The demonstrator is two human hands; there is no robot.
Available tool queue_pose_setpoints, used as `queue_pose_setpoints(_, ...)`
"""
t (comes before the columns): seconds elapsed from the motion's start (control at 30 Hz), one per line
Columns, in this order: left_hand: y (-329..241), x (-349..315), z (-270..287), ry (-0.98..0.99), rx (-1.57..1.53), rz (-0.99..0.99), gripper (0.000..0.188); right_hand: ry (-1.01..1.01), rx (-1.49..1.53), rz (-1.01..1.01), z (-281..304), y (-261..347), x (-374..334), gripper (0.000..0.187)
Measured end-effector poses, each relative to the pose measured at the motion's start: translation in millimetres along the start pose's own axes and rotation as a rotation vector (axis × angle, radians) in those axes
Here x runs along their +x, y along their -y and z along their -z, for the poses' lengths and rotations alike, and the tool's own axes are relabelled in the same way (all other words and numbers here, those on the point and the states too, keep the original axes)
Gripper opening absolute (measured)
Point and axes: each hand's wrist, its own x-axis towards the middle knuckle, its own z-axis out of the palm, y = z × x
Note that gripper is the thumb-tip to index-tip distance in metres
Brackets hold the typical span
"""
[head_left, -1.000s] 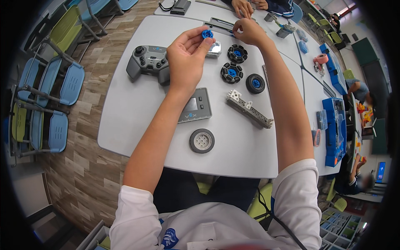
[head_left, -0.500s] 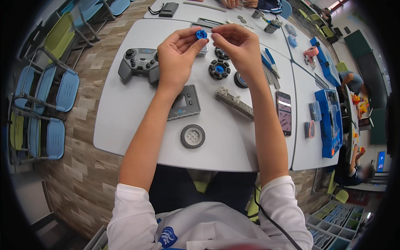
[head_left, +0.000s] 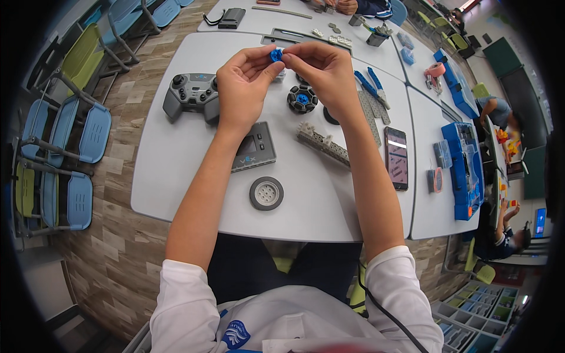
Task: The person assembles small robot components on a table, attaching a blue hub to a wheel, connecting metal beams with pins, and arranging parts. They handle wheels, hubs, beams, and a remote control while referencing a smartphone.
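Note:
Above the far middle of the white table (head_left: 188, 182), my left hand (head_left: 242, 85) pinches a small round blue plastic piece (head_left: 276, 55) between thumb and fingers. My right hand (head_left: 323, 76) has its thumb and fingertips closed on the same piece from the right. Just below the hands lies a black roller wheel (head_left: 302, 99) with a blue centre; another dark wheel is partly covered by my right hand. A grey perforated beam (head_left: 323, 145) with light pegs runs beside my right forearm. Nearest me is a grey wheel with a dark tyre (head_left: 266, 193).
A grey game controller (head_left: 191, 97) and a grey module with a screen (head_left: 257, 147) flank my left arm. On the right are a phone (head_left: 396, 159), blue-handled pliers (head_left: 372, 88) and a blue case (head_left: 462, 165). Another person's hands (head_left: 346, 7) are at the far edge.
My right fingertips have come in from a small gap and now touch the blue piece. Both hands have shifted slightly left and nearer in the picture.

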Motion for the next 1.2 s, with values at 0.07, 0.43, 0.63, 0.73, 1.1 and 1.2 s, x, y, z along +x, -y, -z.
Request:
queue_pose_setpoints(0.07, -1, 0, 0, 0.001, -0.011, 0.0, 0.032, -0.009, -0.006, 0.01, -1, -1, 0, 0.02)
queue_pose_setpoints(0.43, 0, -1, 3, -0.085, -0.26, 0.235, 0.028, -0.109, -0.138, 0.157, -21, -11, -4, 0.011)
queue_pose_setpoints(0.63, 1, -3, 3, -0.122, -0.316, 0.283, 0.028, -0.163, -0.31, 0.294, -30, -8, -11, 0.013)
queue_pose_setpoints(0.73, 2, -4, 2, -0.143, -0.35, 0.296, 0.028, -0.161, -0.407, 0.404, -32, -7, -10, 0.014)
queue_pose_setpoints(1.1, 0, -3, 1, -0.11, -0.106, 0.141, 0.027, -0.11, -0.475, 0.389, -31, 12, -12, 0.006)
queue_pose_setpoints(1.2, 1, -5, -4, -0.132, -0.128, 0.111, 0.023, -0.103, -0.449, 0.336, -28, 17, -10, 0.008)
